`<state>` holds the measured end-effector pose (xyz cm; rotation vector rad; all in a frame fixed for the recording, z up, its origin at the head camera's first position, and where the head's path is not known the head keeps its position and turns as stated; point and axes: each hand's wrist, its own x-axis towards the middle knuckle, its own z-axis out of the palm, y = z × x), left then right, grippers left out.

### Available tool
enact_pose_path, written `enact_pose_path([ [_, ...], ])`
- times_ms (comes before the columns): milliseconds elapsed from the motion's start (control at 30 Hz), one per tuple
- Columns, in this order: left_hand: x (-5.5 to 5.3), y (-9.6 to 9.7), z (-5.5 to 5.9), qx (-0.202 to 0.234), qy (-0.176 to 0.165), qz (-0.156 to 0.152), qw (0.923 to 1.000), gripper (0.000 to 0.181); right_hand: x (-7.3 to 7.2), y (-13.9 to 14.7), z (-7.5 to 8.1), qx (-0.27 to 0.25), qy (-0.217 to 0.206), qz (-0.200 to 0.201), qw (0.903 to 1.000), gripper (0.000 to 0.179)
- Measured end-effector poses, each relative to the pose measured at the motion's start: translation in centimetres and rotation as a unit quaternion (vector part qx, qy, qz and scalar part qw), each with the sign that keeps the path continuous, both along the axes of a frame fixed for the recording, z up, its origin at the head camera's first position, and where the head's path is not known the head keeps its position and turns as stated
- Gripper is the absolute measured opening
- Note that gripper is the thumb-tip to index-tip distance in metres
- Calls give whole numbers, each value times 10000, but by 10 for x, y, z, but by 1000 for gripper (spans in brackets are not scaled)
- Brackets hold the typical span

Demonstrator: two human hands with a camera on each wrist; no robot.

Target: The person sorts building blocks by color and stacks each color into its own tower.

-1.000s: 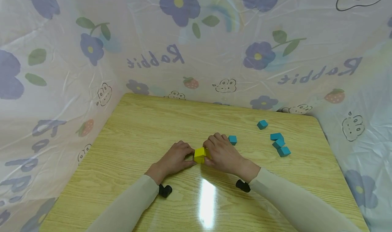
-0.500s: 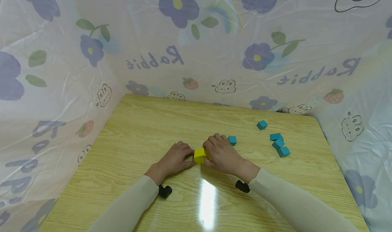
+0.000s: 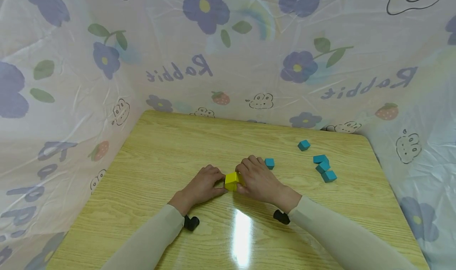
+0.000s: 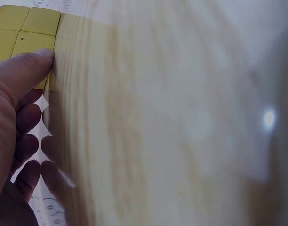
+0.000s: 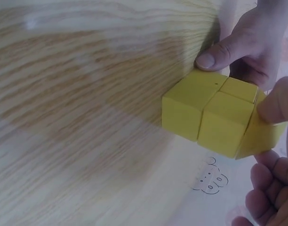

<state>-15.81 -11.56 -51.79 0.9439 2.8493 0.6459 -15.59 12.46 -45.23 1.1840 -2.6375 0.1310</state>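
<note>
A small group of yellow blocks [image 3: 230,181] stands on the table between the two hands. My left hand [image 3: 201,186] pinches its left side, with the thumb [image 4: 26,70] against a near block in the left wrist view. On the other side, my right hand [image 3: 259,179] pinches a yellow block [image 5: 259,137] that sits at an angle against the group in the right wrist view. The right fingers hide much of the group from the head view. Just beyond the right hand lies a blue block [image 3: 269,164].
Several more blue blocks lie on the right of the wooden table [image 3: 171,143]: one block [image 3: 304,145] alone farther back, the others in a touching cluster [image 3: 323,167]. A printed curtain [image 3: 235,72] rises behind the table's back edge and along both sides.
The head view has shifted slightly. Both hands keep their hold on the yellow blocks, with no clear movement.
</note>
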Motion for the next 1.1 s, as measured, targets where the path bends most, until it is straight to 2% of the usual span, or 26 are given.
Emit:
enact_pose_path([
  [400, 6, 2, 5, -8, -92, 96, 9999, 48, 2, 13, 7, -343, -295, -139, 9989, 41],
  [600, 13, -7, 13, -79, -272, 388, 9988, 55, 4, 26, 8, -726, -192, -321, 9967, 39],
  [733, 19, -13, 23, -4, -300, 658, 9974, 55, 5, 42, 6, -810, -40, -450, 9957, 37],
  [867, 22, -14, 37, 106, -76, 808, 9966, 54, 6, 62, 4, -782, 197, -606, 9949, 33],
  [1000, 23, -7, 57, 300, 225, 855, 9956, 49, 6, 83, 1, -787, 311, -828, 9930, 32],
  [1100, 24, 6, 74, 447, 406, 890, 9942, 45, 5, 96, -2, -816, 318, -1034, 9908, 36],
])
